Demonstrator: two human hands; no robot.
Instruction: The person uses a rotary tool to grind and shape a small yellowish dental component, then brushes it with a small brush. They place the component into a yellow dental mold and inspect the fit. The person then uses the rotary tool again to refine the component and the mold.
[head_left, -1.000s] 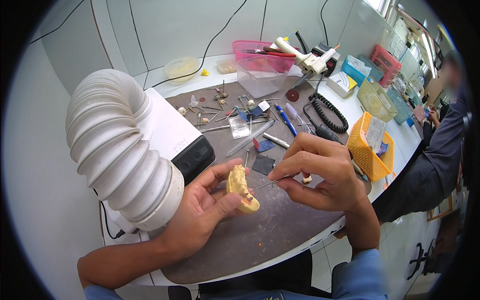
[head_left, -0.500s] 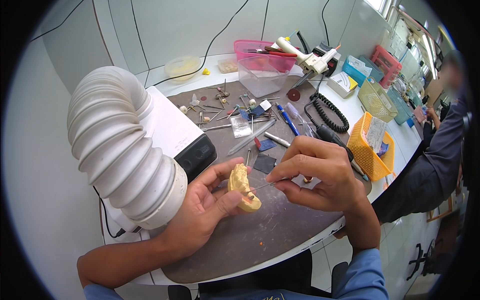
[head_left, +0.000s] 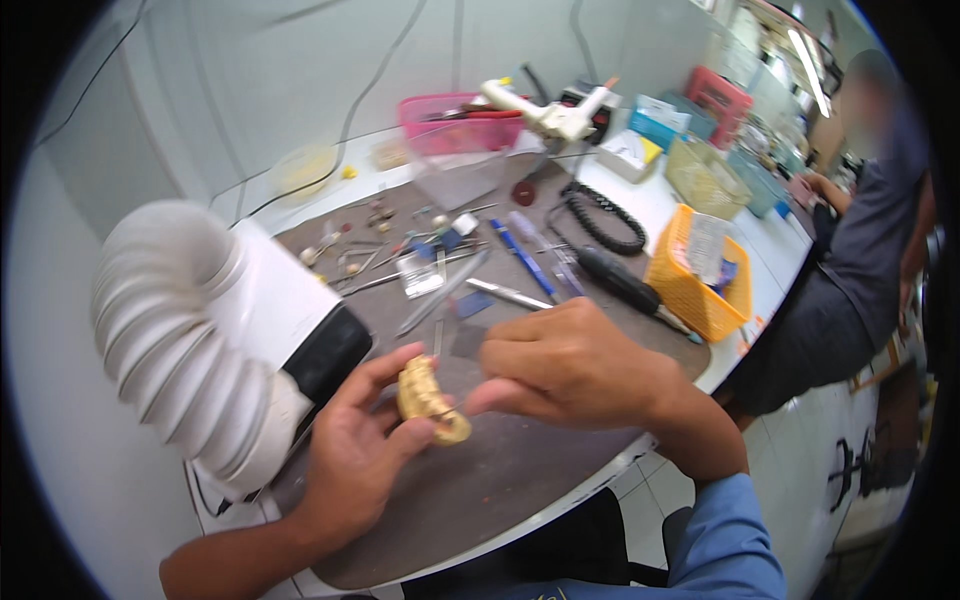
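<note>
My left hand (head_left: 360, 440) is closed around a yellow plaster dental cast (head_left: 420, 388), thumb on its near side and fingers behind. The cast is tilted above the brown mat (head_left: 480, 500). My right hand (head_left: 570, 365) is just right of it, closed with its back turned upward. From its fingertips a thin metal dental tool (head_left: 456, 407) reaches toward the inner side of the cast; most of the tool is hidden by the hand. Blur keeps me from telling whether the tip touches the cast.
A ribbed white hose (head_left: 170, 340) bulks at left. Small burs, a blue pen (head_left: 525, 258) and a scalpel-like silver tool (head_left: 508, 293) lie beyond my hands. A black handpiece (head_left: 625, 280) rests beside a yellow basket (head_left: 700, 300). Another person (head_left: 870, 230) stands at right.
The view has swung, shifting the bench leftward in the picture. My right hand has rolled over, so its back now faces up and hides most of the tool. The left still holds the cast.
</note>
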